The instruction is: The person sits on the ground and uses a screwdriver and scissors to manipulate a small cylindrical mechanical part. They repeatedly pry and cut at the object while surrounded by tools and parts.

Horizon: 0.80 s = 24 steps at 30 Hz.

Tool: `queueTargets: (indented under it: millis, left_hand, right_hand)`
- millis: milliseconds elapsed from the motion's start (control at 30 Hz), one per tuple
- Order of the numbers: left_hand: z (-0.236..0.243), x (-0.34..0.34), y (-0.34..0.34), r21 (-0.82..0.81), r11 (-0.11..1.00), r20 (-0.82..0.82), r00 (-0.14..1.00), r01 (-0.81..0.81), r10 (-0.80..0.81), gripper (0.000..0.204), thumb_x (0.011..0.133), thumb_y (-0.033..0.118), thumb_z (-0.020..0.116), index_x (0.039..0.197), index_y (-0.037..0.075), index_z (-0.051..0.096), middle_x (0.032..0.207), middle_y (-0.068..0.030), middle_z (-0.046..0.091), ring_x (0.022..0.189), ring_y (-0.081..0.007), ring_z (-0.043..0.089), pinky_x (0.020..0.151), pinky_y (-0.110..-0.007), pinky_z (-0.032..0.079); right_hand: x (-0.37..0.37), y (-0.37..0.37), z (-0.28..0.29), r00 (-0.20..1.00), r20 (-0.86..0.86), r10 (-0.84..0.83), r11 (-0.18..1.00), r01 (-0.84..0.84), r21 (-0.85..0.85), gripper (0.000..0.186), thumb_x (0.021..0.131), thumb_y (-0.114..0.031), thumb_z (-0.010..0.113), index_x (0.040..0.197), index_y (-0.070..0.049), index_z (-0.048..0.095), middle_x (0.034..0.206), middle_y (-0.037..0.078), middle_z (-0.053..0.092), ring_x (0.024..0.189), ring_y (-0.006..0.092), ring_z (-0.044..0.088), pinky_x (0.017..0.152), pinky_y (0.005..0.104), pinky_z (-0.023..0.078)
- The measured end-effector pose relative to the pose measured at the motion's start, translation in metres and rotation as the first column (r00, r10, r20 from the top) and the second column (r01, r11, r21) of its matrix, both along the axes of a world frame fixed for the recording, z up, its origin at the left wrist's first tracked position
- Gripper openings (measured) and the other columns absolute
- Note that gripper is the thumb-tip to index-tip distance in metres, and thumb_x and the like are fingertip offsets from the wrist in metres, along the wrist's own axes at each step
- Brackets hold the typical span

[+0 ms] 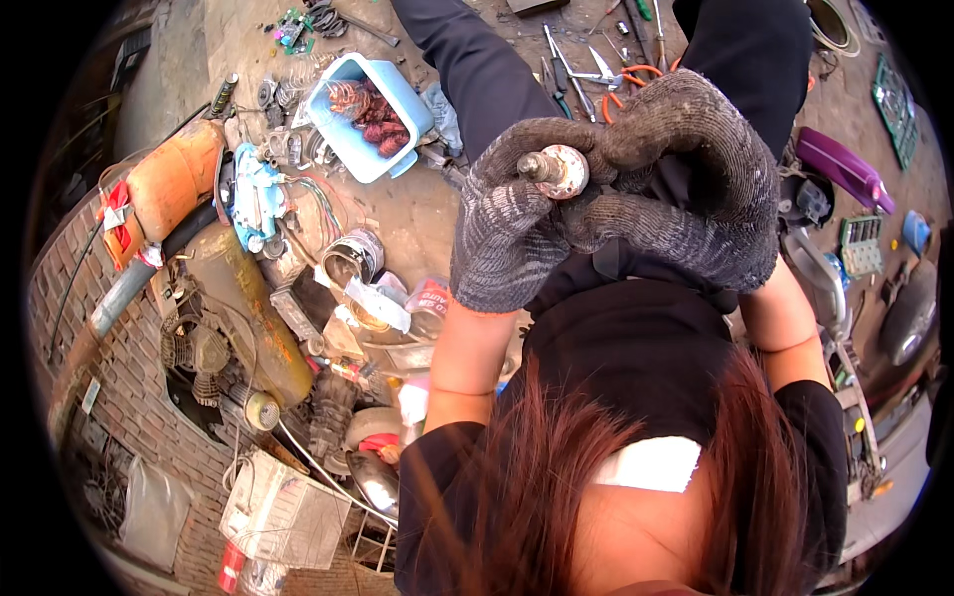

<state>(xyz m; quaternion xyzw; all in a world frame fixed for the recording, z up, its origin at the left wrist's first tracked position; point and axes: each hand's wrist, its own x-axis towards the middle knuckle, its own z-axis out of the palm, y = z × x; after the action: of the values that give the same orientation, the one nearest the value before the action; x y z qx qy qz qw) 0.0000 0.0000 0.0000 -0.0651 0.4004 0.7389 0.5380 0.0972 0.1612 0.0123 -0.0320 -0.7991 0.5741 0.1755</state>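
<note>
My left hand point(507, 219), in a grey knitted work glove, is closed round a small round part with a metal shaft point(566, 173). The part's face is worn white with reddish marks, and its shaft points up to the left. My right hand point(696, 179), gloved alike, curls in from the right. Its fingertips and thumb press against the part's right side and meet the left glove. The gloved fingers hide the back of the part. Both hands are held above my lap, between black-trousered legs.
At the left stands a light blue plastic basin point(402, 84) with reddish-brown coils in it. Pliers with orange handles point(636, 74) and other hand tools lie ahead. An orange tank point(179, 179), a yellowish cylinder point(248, 308) and scrap crowd the left; a purple casing point(843, 169) and circuit board point(894, 109) lie right.
</note>
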Motion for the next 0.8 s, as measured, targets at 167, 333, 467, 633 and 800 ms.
queueTargets:
  millis: [167, 333, 467, 633, 800]
  left_hand:
    - [-0.001, 0.002, 0.001, 0.045, 0.999, 0.128, 0.992, -0.017, 0.011, 0.046, 0.078, 0.025, 0.065, 0.111, -0.004, 0.052, 0.096, -0.0149, 0.061, 0.088, -0.0223, 0.061, 0.073, -0.032, 0.055]
    - [-0.003, 0.003, 0.0, 0.083, 0.996, 0.124, 0.992, -0.025, 0.015, 0.043, 0.079, 0.024, 0.063, 0.111, -0.003, 0.051, 0.097, -0.0149, 0.06, 0.088, -0.0226, 0.061, 0.074, -0.033, 0.055]
    - [-0.006, 0.003, -0.001, 0.111, 0.993, 0.132, 0.991, -0.027, 0.012, 0.041, 0.081, 0.023, 0.062, 0.11, -0.003, 0.051, 0.097, -0.0149, 0.06, 0.088, -0.0228, 0.061, 0.074, -0.033, 0.055]
    - [-0.016, 0.003, -0.002, 0.185, 0.982, 0.149, 0.989, -0.024, -0.004, 0.038, 0.082, 0.022, 0.061, 0.11, -0.002, 0.05, 0.098, -0.0149, 0.059, 0.087, -0.0231, 0.061, 0.074, -0.034, 0.055]
    - [-0.017, 0.006, -0.009, 0.224, 0.973, 0.14, 0.99, -0.047, 0.015, 0.034, 0.088, 0.014, 0.053, 0.118, 0.002, 0.044, 0.105, -0.013, 0.057, 0.094, -0.0239, 0.06, 0.082, -0.035, 0.052]
  right_hand:
    - [-0.001, -0.007, 0.003, 0.997, 0.04, -0.072, 0.983, 0.077, -0.165, 0.061, 0.062, -0.007, 0.081, 0.115, 0.001, 0.052, 0.112, 0.011, 0.057, 0.104, 0.0188, 0.055, 0.09, 0.0313, 0.044]
    - [-0.003, -0.006, 0.006, 0.996, 0.078, -0.04, 0.987, 0.051, -0.15, 0.06, 0.063, -0.007, 0.079, 0.116, 0.001, 0.052, 0.113, 0.011, 0.057, 0.105, 0.0197, 0.055, 0.091, 0.0315, 0.043]
    - [-0.004, -0.005, 0.007, 0.995, 0.092, -0.04, 0.994, 0.049, -0.098, 0.058, 0.065, -0.008, 0.078, 0.116, 0.001, 0.052, 0.113, 0.011, 0.057, 0.105, 0.0196, 0.055, 0.091, 0.0313, 0.043]
    - [-0.007, -0.005, 0.005, 0.997, 0.057, -0.056, 0.995, 0.06, -0.08, 0.056, 0.065, -0.01, 0.078, 0.114, 0.001, 0.054, 0.111, 0.01, 0.059, 0.103, 0.0188, 0.056, 0.09, 0.0307, 0.043]
    - [-0.006, -0.006, 0.006, 0.993, 0.095, -0.065, 0.996, 0.07, -0.048, 0.053, 0.066, -0.011, 0.077, 0.114, -0.001, 0.055, 0.109, 0.009, 0.06, 0.1, 0.018, 0.057, 0.088, 0.0301, 0.044]
